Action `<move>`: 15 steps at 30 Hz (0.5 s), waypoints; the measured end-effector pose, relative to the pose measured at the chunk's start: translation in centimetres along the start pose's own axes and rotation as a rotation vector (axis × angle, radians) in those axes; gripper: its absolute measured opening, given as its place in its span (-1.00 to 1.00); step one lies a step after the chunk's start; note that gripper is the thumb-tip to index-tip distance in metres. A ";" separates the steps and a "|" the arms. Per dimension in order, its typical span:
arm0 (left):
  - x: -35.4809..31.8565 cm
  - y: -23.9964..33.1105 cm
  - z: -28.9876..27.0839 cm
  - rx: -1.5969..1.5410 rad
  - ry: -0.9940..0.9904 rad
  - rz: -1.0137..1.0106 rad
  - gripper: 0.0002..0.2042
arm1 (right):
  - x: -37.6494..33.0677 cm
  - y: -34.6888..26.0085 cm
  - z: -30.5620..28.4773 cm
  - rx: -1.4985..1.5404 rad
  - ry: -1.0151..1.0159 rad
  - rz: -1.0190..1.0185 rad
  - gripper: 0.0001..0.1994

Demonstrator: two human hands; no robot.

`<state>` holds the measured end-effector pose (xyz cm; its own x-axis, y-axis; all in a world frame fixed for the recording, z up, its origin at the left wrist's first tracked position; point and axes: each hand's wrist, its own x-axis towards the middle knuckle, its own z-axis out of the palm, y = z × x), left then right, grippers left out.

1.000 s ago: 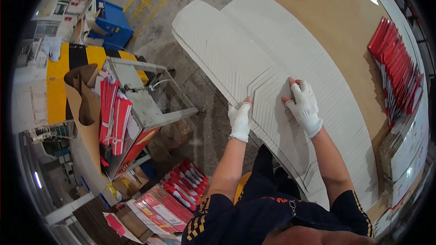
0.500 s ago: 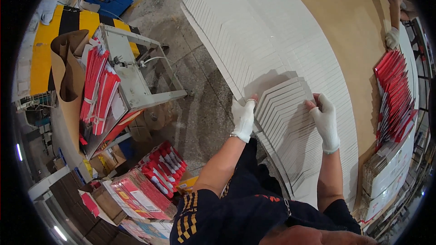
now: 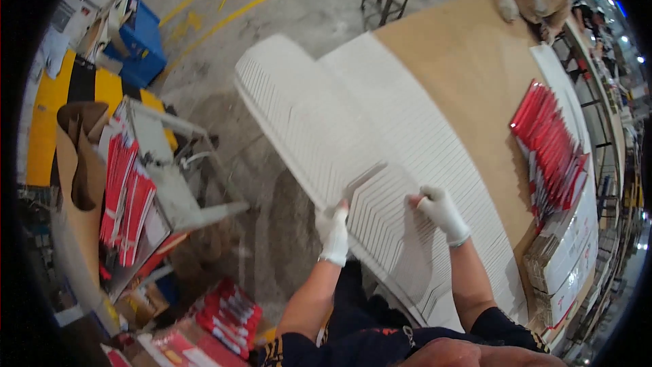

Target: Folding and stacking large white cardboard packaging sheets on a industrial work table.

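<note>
Overlapping white card sheets (image 3: pixel 324 119) lie fanned in rows along the table. Between my hands is a bent batch of grey-white card sheets (image 3: pixel 384 198), its edges stepped like shingles. My left hand (image 3: pixel 333 232), in a white glove with a bare thumb tip, is closed on the batch's left edge by the table side. My right hand (image 3: pixel 441 216), gloved the same way, is closed at the right edge, thumb toward the sheets. The undersides of the batch and the fingers beneath it are hidden.
Brown board (image 3: pixel 468 61) covers the table's far part. Red-and-white folded packages (image 3: pixel 550 146) and bundled flat cartons (image 3: pixel 560 261) lie at right. A co-worker's gloved hand (image 3: pixel 507 8) is at the far edge. To the left stands a metal frame (image 3: pixel 170 183) beside red packages (image 3: pixel 125 197).
My view has turned, so the table appears shifted left and more of the co-worker shows. Both hands still hold the batch, which now sits closer to the sheets below.
</note>
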<state>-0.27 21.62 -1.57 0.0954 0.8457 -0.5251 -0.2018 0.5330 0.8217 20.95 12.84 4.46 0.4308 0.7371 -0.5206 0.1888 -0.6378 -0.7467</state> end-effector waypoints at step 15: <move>0.1 1.5 1.3 0.070 0.033 -0.053 -0.53 | 0.2 -1.1 0.2 0.028 0.044 -0.060 -0.78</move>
<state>0.68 22.57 -0.15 0.0718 0.8155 -0.5743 -0.1288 0.5786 0.8054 20.63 13.73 5.10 0.4577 0.7629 -0.4566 0.1909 -0.5860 -0.7875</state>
